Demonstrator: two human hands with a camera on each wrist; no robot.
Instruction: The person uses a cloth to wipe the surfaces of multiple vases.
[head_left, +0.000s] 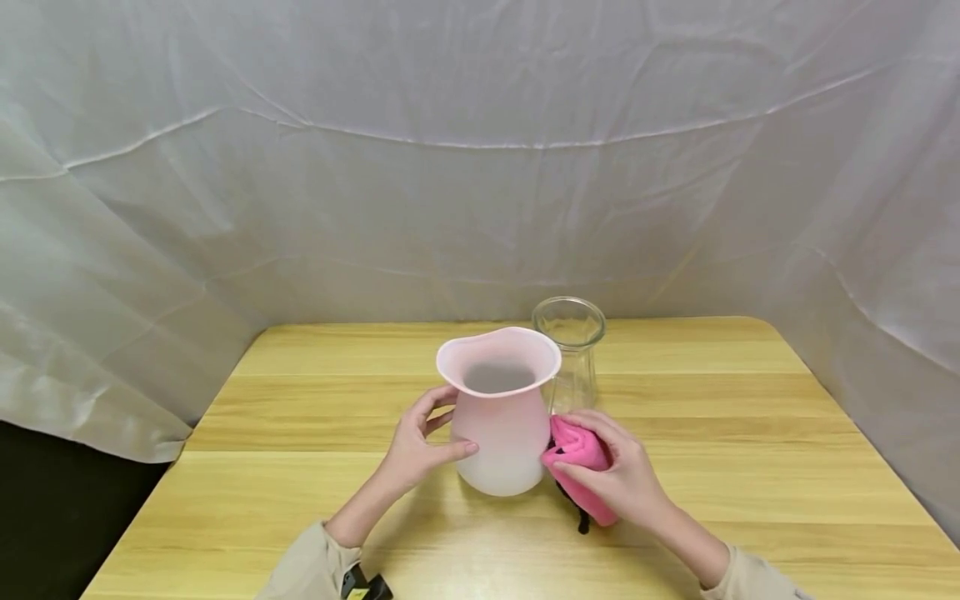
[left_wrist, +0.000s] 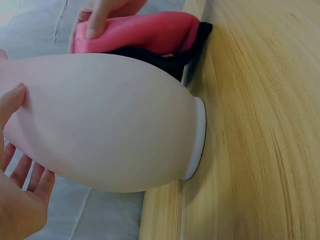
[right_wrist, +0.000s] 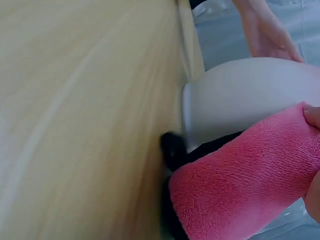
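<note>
On my head view I see a wooden desk with pale yellow grain filling the lower half of the frame. A clear glass vase stands upright on it just right of centre, toward the far edge. A creased white sheet hangs as a backdrop across the whole upper frame and wraps down both sides. At the lower left of the frame a dark gap shows beneath the sheet's hem.
</note>
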